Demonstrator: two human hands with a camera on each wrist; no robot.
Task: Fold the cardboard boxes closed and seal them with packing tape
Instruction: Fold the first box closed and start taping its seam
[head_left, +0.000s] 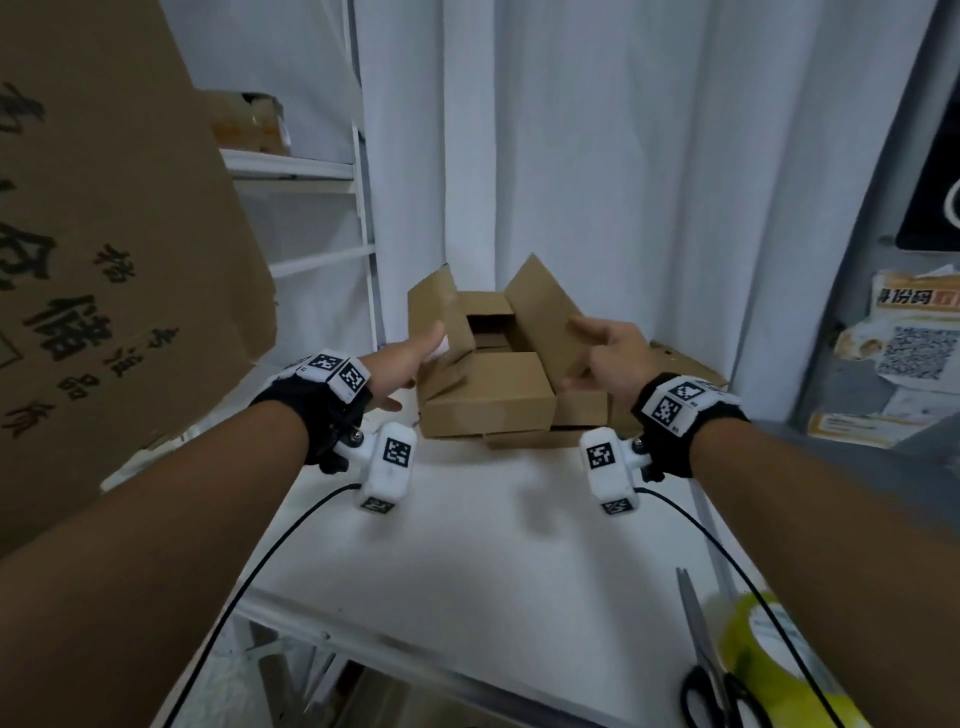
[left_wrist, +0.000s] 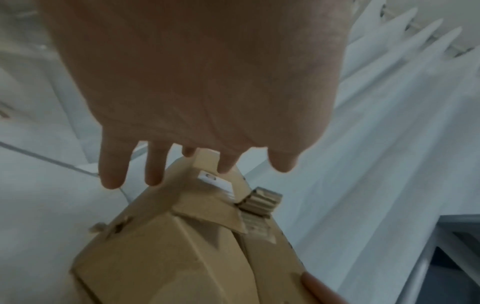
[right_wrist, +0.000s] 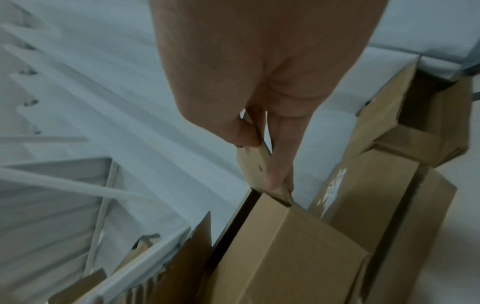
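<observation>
Small brown cardboard box (head_left: 485, 384) sits at far end of white table (head_left: 467, 545), against white curtain (head_left: 623, 156); top flaps partly up, opening visible between them. Left hand (head_left: 402, 364) flat against left flap (head_left: 434, 306), fingers (left_wrist: 113, 170) straight and spread, gripping nothing. Right hand (head_left: 610, 353) pinches right flap (head_left: 545, 312) edge between thumb and fingers (right_wrist: 279, 164). Black-handled scissors (head_left: 711, 670) and yellow-green packing tape roll (head_left: 769, 654) lie at near right table edge. Large printed brown carton (head_left: 104, 234) leans at left.
</observation>
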